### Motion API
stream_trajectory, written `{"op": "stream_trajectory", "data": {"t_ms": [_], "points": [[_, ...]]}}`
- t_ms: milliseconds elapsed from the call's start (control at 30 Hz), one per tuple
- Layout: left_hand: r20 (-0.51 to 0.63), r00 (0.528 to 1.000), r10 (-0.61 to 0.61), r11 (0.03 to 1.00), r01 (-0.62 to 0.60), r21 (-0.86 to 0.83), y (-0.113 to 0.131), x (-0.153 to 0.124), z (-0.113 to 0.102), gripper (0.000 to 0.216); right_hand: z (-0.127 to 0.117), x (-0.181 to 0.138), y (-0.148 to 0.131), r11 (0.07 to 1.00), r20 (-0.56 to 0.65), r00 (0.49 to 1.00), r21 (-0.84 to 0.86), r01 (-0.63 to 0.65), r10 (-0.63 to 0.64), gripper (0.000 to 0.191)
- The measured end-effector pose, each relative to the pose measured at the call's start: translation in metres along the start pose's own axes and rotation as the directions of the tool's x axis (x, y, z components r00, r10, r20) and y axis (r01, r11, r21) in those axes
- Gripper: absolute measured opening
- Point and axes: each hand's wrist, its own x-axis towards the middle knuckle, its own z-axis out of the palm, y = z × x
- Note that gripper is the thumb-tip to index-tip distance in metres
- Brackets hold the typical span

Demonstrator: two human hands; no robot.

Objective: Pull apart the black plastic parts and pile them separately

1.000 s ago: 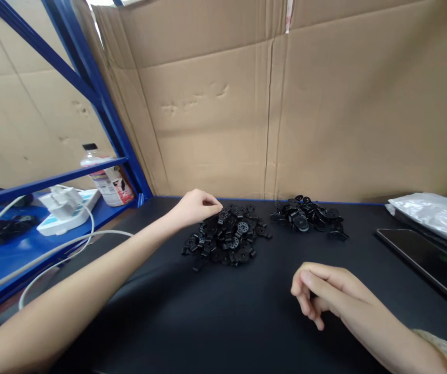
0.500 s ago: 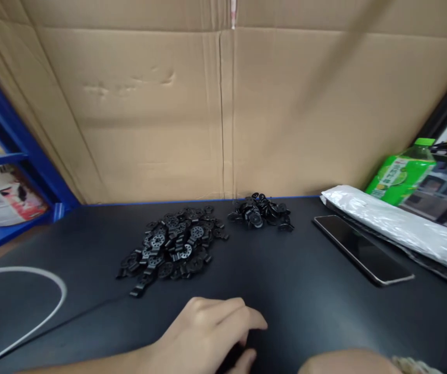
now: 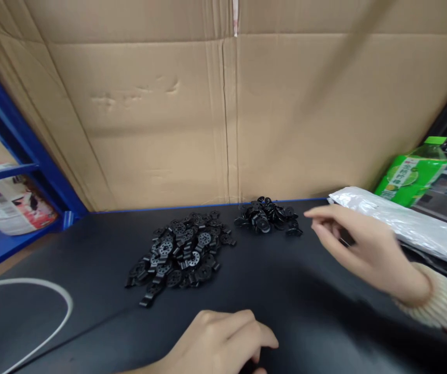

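A large heap of small black round parts (image 3: 182, 249) lies on the black table top (image 3: 91, 291). A smaller heap of black parts (image 3: 268, 215) sits further back, near the cardboard wall. My left hand (image 3: 223, 343) rests low on the table near the front edge, fingers curled, thumb against them; whatever they hold is hidden. My right hand (image 3: 357, 244) hovers above the table just right of the small heap, fingers loosely stretched toward it, nothing visible in them. A beaded bracelet (image 3: 435, 304) is on that wrist.
A cardboard sheet (image 3: 227, 114) walls off the back. A silvery plastic bag (image 3: 406, 223) and a green bottle (image 3: 412, 174) lie at the right. Blue shelving (image 3: 16, 140) with a labelled bottle (image 3: 13, 202) stands left. A white cable (image 3: 48, 288) loops over the table's left part.
My right hand has risen from the bottom edge and reached out to beside the small heap, covering the phone. My left hand stayed low near the front. The view shifted slightly.
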Motion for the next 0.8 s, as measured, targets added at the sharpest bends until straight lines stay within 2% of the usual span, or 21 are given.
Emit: {"op": "stream_trajectory", "data": {"t_ms": [67,167,233,300,400,467,500,533,567,600,667,733,800], "points": [[-0.018,1.0,0.023,0.999,-0.023,-0.022,-0.004,-0.001,0.003,0.015,0.007,0.023,0.016,0.983,0.099,0.995,-0.181,0.02,-0.002,0.024],[-0.087,0.996,0.028,0.997,-0.034,-0.073,-0.008,-0.003,0.009,0.02,0.02,0.034,0.034,0.89,0.226,0.972,-0.427,0.162,-0.069,0.033],[-0.09,0.996,0.014,0.996,-0.022,-0.088,-0.008,-0.004,0.01,0.025,0.026,0.032,0.038,0.831,0.301,0.95,-0.505,0.232,-0.082,0.032],[-0.077,0.997,0.005,0.996,-0.012,-0.091,-0.005,-0.005,0.008,0.03,0.029,0.028,0.039,0.824,0.356,0.932,-0.506,0.257,-0.072,0.023],[-0.081,0.996,-0.022,0.992,0.012,-0.124,0.002,-0.004,0.002,0.035,0.031,0.024,0.035,0.916,0.345,0.936,-0.349,0.196,-0.069,0.015],[-0.108,0.99,-0.089,0.981,0.068,-0.183,0.007,-0.001,-0.002,0.036,0.032,0.021,0.026,0.992,0.29,0.956,-0.105,0.068,-0.035,0.013],[-0.12,0.981,-0.155,0.965,0.125,-0.229,0.009,0.0,-0.004,0.035,0.033,0.018,0.018,0.998,0.28,0.96,0.061,-0.02,0.002,0.013],[-0.129,0.962,-0.239,0.939,0.195,-0.283,0.01,0.002,-0.006,0.034,0.035,0.015,0.01,0.964,0.287,0.957,0.239,-0.118,0.046,0.016],[-0.132,0.935,-0.328,0.9,0.266,-0.346,0.011,0.005,-0.007,0.033,0.037,0.01,0.0,0.884,0.334,0.94,0.413,-0.217,0.075,0.018],[-0.13,0.901,-0.414,0.848,0.329,-0.415,0.012,0.007,-0.008,0.033,0.039,0.006,-0.01,0.763,0.409,0.909,0.564,-0.317,0.076,0.02],[-0.114,0.841,-0.529,0.736,0.388,-0.555,0.011,0.011,-0.01,0.035,0.044,-0.004,-0.029,0.49,0.544,0.839,0.735,-0.469,-0.013,0.019],[-0.089,0.827,-0.556,0.659,0.373,-0.653,0.01,0.013,-0.01,0.04,0.048,-0.013,-0.043,0.249,0.641,0.76,0.757,-0.604,-0.107,0.015],[-0.085,0.843,-0.532,0.636,0.331,-0.697,0.01,0.013,-0.009,0.042,0.051,-0.019,-0.052,0.073,0.715,0.679,0.696,-0.715,-0.165,0.016]]}}
